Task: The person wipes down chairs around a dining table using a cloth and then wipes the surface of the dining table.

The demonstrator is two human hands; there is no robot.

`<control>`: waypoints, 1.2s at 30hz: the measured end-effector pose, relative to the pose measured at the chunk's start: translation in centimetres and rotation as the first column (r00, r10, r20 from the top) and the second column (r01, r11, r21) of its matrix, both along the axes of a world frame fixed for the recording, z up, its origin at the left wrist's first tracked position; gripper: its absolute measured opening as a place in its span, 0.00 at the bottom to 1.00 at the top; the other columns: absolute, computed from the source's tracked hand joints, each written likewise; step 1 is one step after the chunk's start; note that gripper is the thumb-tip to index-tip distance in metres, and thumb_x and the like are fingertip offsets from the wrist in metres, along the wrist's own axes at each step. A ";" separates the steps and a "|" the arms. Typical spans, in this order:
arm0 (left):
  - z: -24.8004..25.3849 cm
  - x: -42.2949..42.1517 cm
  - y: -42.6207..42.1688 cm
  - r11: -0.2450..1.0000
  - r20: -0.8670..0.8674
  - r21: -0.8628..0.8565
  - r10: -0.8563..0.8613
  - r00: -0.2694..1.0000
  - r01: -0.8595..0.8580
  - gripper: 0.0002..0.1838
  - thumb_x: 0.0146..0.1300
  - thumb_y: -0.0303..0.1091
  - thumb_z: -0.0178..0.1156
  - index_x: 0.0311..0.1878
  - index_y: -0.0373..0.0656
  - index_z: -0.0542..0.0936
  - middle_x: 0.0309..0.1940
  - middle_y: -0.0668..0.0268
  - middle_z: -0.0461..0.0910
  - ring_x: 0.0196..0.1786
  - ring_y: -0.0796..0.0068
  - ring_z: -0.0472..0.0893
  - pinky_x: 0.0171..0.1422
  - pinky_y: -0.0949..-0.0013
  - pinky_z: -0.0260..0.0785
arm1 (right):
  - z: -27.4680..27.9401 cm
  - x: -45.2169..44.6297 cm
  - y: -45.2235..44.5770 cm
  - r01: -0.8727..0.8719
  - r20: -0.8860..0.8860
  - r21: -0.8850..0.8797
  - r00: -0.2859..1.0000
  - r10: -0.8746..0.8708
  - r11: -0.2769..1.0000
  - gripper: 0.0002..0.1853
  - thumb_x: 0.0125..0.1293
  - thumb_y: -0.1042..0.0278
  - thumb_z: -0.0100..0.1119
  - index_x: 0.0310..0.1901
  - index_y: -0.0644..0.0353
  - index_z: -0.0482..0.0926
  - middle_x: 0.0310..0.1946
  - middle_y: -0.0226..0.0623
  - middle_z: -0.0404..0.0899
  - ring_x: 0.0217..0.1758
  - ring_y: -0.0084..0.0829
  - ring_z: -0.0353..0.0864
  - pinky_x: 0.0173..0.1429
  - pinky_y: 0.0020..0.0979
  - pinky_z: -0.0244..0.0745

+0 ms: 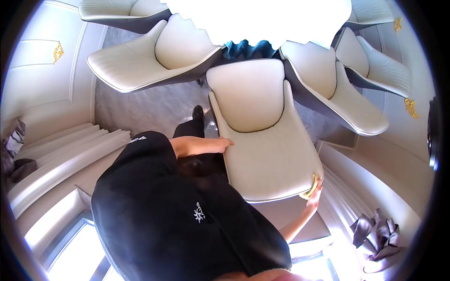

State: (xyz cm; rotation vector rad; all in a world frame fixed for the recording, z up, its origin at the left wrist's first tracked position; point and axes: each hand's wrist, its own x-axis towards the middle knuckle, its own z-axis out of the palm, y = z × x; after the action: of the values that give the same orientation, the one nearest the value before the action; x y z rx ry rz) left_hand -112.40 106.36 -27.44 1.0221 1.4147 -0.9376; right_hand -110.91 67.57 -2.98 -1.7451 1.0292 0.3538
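Observation:
A cream padded chair with a dark outer shell stands right in front of me, its seat towards the table. My left hand is closed on the left edge of its backrest. At the far right corner of the backrest, my right hand holds a yellow cloth pressed against the rim. Part of the cloth is hidden by the fingers.
A table with a white cloth and teal underskirt stands ahead. Cream chairs flank it, one at left, one at right. Curtains hang at the left, and tied grey fabric at the lower right.

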 end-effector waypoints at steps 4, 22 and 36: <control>-1.7 -0.8 1.2 0.997 -0.016 0.024 -0.066 0.998 0.067 0.35 0.47 0.25 0.67 0.59 0.37 0.63 0.51 0.49 0.72 0.50 0.51 0.76 0.49 0.50 0.72 | 1.1 -1.6 1.9 0.005 0.024 -0.026 1.000 -0.004 1.000 0.31 0.59 0.46 0.49 0.54 0.67 0.73 0.49 0.43 0.74 0.52 0.37 0.72 0.57 0.36 0.66; -0.2 -3.8 4.7 0.869 -0.059 0.179 -0.459 0.886 0.462 0.40 0.42 0.33 0.72 0.58 0.27 0.65 0.56 0.47 0.69 0.56 0.53 0.74 0.54 0.57 0.71 | -1.5 -14.2 2.6 -0.375 0.042 -0.408 0.903 0.428 0.832 0.28 0.56 0.54 0.59 0.55 0.61 0.69 0.51 0.41 0.65 0.58 0.41 0.68 0.61 0.46 0.68; 0.4 -1.5 5.8 0.894 -0.107 0.075 -0.434 0.895 0.443 0.32 0.45 0.29 0.69 0.53 0.28 0.69 0.55 0.47 0.69 0.53 0.53 0.74 0.52 0.54 0.72 | -1.6 -13.8 3.8 -0.443 0.101 -0.592 0.788 0.608 0.673 0.37 0.41 0.55 0.71 0.55 0.58 0.69 0.50 0.44 0.70 0.55 0.42 0.71 0.60 0.46 0.69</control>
State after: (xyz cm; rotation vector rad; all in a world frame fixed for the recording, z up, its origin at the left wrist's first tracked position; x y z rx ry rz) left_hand -113.90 112.19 -27.07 1.4280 1.3347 -1.2619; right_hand -124.73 71.37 -4.62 -2.5378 0.3786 0.1515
